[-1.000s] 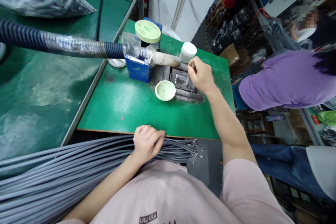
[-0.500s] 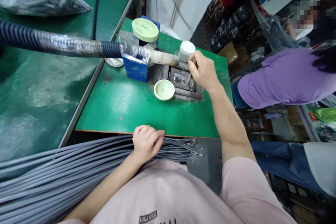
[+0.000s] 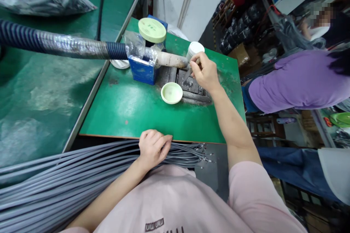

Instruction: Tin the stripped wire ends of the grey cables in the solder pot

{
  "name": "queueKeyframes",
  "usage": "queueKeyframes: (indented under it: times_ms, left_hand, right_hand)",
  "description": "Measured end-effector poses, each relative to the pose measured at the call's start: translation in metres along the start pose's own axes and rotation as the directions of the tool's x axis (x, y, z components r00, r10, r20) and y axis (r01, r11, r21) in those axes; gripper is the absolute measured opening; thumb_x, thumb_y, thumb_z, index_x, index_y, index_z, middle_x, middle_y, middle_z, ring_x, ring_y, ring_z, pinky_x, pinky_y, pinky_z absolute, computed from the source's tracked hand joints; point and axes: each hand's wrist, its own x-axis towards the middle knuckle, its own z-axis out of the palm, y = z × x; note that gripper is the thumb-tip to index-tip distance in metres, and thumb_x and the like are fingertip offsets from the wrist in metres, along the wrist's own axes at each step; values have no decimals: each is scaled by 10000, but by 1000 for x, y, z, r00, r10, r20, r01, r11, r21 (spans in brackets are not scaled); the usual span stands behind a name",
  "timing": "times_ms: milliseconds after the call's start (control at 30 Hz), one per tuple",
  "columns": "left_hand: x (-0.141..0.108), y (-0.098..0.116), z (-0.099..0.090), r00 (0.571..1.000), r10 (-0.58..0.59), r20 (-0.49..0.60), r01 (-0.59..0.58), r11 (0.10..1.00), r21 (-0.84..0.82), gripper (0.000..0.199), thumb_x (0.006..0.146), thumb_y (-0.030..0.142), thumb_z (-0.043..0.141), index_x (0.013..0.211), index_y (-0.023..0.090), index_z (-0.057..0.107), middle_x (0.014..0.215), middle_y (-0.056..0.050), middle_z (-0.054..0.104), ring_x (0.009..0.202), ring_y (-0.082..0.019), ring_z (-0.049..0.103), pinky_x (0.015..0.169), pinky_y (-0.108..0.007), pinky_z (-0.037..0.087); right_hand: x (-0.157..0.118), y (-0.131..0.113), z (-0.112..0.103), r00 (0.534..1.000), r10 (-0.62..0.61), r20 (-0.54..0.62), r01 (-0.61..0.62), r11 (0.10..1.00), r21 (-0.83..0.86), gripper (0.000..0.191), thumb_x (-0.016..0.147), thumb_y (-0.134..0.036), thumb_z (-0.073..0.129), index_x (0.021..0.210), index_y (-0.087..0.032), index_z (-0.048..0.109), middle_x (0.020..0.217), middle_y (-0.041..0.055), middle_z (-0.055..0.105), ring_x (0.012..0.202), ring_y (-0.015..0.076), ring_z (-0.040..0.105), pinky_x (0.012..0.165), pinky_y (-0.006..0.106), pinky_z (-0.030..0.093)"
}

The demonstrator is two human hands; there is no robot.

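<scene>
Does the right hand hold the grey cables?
No, the right hand is up beside the white jar above the dark metal plate, while the left hand lies on the grey cables.

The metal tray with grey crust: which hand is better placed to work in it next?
Probably the right hand: it hovers over the metal tray, pinching a small tool. The left hand is far back, gripping the grey cable bundle.

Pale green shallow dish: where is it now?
In the head view, the dish sits on the green bench, left of the grimy metal plate, below the blue box.
</scene>
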Motion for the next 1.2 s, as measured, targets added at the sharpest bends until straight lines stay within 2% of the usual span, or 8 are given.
queueKeyframes:
  times_ms: [367, 667, 1033, 1200]
  left_hand:
    - [-1, -1, 1, 1000, -5, 8, 5, 1000, 0, 92, 803, 139, 618, 848, 218, 634, 617, 22, 600, 657, -153, 520, 706, -331, 355]
    - [1, 0, -1, 1000, -2, 7, 2, 1000, 11, 74, 819, 159, 598, 830, 218, 642, 604, 22, 598, 642, -144, 532, 699, -329, 355]
    - [-1, -1, 0, 1000, 1, 11, -1, 1000, 7, 79, 808, 153, 615, 841, 221, 635, 611, 22, 588, 654, -153, 511, 709, -326, 345]
    - [-2, -1, 0, 1000, -4, 15, 4, 1000, 4, 88, 805, 147, 622, 847, 224, 632, 611, 22, 586, 658, -154, 505, 710, -323, 340]
  right_hand:
    - [6, 3, 1, 999, -12, 37, 15, 997, -70, 184, 947, -351, 421, 913, -228, 554, 740, 2, 558, 759, 177, 600, 751, 359, 504]
    - [6, 9, -3, 997, -22, 79, 31, 993, -113, 232, 952, -413, 408, 918, -226, 542, 767, 18, 566, 783, 198, 587, 794, 391, 489]
    - [9, 14, 0, 994, -21, 106, 40, 982, -183, 195, 938, -405, 433, 903, -233, 519, 798, 45, 581, 888, 248, 593, 821, 415, 482]
    - [10, 5, 0, 995, -24, 97, 42, 982, -186, 192, 936, -413, 441, 894, -240, 514, 809, 49, 592, 920, 265, 598, 827, 430, 482]
